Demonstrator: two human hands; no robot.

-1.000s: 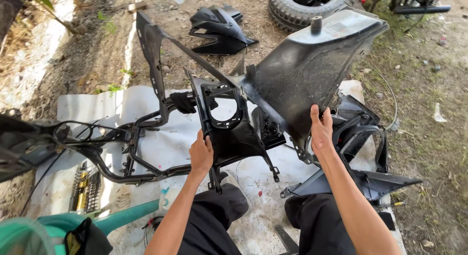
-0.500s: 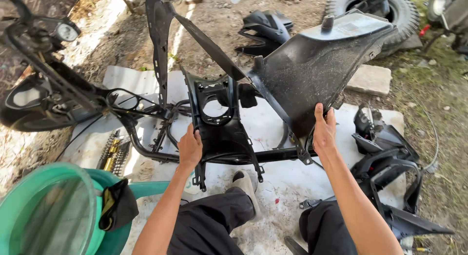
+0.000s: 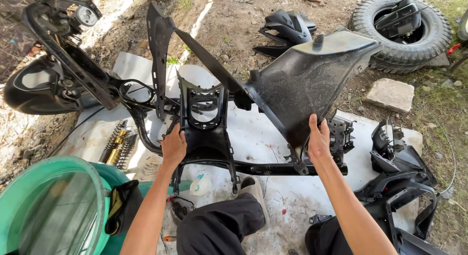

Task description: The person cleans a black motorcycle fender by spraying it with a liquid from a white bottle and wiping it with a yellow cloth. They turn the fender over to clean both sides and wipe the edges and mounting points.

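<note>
We hold a large black body panel (image 3: pixel 312 79) upright over the scooter frame (image 3: pixel 146 133): left hand (image 3: pixel 174 148) clasps its centre bracket, right hand (image 3: pixel 318 140) its right edge. We judge the step to be lifting the panel; next calls for a level, two-handed raise.

Outdoor repair yard (tyre (image 3: pixel 402 28), scooter frame (image 3: pixel 146 133))

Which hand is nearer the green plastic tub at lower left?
Left. The left hand grips the black plastic body panel just above and right of the tub; the right hand holds it far across.
</note>
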